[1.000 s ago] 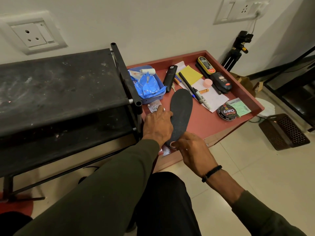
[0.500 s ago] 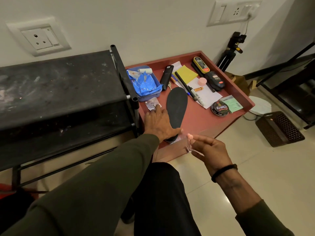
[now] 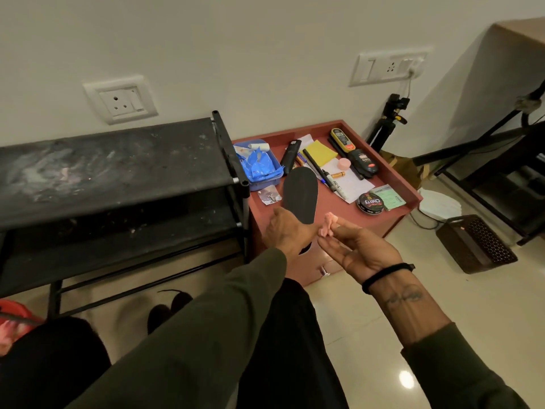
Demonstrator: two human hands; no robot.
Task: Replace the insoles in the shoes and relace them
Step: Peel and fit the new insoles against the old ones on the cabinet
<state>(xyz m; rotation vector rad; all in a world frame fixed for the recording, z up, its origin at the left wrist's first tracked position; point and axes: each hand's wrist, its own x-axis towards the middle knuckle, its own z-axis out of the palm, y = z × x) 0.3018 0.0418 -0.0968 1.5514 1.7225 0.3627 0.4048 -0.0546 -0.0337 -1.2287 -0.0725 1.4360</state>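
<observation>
A dark grey insole [image 3: 300, 193] lies lengthwise on the red tray table [image 3: 339, 214], its heel end poking over the front edge. My left hand [image 3: 287, 231] rests flat on the heel half and presses it down. My right hand [image 3: 359, 249] is turned palm up just right of the heel and off the table. Its thumb and fingertips pinch a small crumpled pink scrap [image 3: 327, 224]. A pair of dark shoes [image 3: 169, 308] sits blurred on the floor under the rack.
A black shoe rack [image 3: 118, 172] stands left of the table. The tray holds a blue tub [image 3: 259, 166], pens, papers, a polish tin [image 3: 370, 203] and bottles. A brown basket [image 3: 474, 243] and a tripod [image 3: 389, 122] stand to the right.
My right hand left the insole's heel with the pink scrap, drew it away and turned palm up. My left hand stayed on the insole. The view tilted up.
</observation>
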